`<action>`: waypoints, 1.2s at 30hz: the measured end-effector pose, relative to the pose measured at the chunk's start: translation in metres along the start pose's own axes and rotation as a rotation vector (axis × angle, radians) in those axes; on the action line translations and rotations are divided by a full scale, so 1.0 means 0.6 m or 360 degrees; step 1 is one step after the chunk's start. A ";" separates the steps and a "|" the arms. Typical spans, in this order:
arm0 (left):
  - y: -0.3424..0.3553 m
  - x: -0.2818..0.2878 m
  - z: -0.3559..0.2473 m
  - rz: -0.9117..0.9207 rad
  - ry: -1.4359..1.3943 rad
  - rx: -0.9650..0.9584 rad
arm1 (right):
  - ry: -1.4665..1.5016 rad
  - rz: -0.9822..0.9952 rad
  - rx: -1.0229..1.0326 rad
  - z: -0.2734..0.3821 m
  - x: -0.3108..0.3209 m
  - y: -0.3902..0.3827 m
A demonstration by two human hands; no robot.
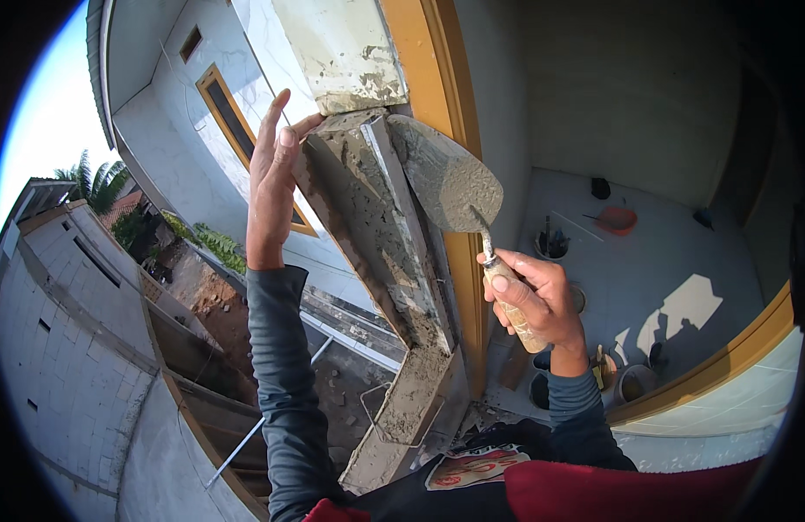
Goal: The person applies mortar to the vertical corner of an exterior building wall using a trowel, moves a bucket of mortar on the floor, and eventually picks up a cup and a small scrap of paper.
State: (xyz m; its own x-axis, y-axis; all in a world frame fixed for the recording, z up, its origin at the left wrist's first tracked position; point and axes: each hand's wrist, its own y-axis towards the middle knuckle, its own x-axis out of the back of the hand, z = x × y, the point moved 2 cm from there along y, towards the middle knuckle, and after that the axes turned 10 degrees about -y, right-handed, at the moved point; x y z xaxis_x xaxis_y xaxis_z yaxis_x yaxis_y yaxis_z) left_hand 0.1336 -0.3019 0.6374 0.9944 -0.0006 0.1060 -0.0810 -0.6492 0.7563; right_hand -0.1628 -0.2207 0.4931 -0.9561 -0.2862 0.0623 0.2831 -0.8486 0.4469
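A narrow pillar face (372, 230) stands before me, coated with rough wet grey mortar. Along its right edge runs a pale straight strip (394, 170), and a brown edge lines its left side. My left hand (272, 178) rests at the upper left of the pillar with its fingers stretched out, the fingertips near the top edge. In my right hand (542, 300) is a trowel, gripped by its worn wooden handle (517, 313). The trowel's mortar-smeared blade (450, 178) lies against or close beside the strip; whether they touch I cannot tell.
Above the pillar is a pale tiled section (342, 48), beside a yellow-orange frame (450, 78). Below, a mortar-topped ledge (420, 383) carries a bent metal rod (368, 409). Indoors, an orange dustpan (617, 220) and several buckets, one dark (552, 246), stand on the floor.
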 end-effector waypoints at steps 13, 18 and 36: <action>-0.004 0.003 -0.009 0.0039 0.0113 -0.0025 | 0.0832 0.0214 -0.0196 0.024 0.012 -0.022; -0.005 0.006 0.002 0.0038 0.0055 -0.0089 | 0.0290 -0.0415 0.0458 0.038 -0.044 -0.045; -0.009 0.006 0.002 0.0067 0.0131 -0.0082 | 0.0271 -0.0425 0.0366 0.004 -0.115 0.010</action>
State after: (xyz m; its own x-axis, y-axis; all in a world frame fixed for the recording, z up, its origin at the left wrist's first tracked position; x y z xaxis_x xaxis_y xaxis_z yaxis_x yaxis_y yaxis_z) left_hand 0.1378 -0.2993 0.6330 0.9812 0.0371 0.1894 -0.1279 -0.6098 0.7822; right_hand -0.0954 -0.2052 0.4938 -0.9622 -0.1549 -0.2239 -0.0169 -0.7868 0.6170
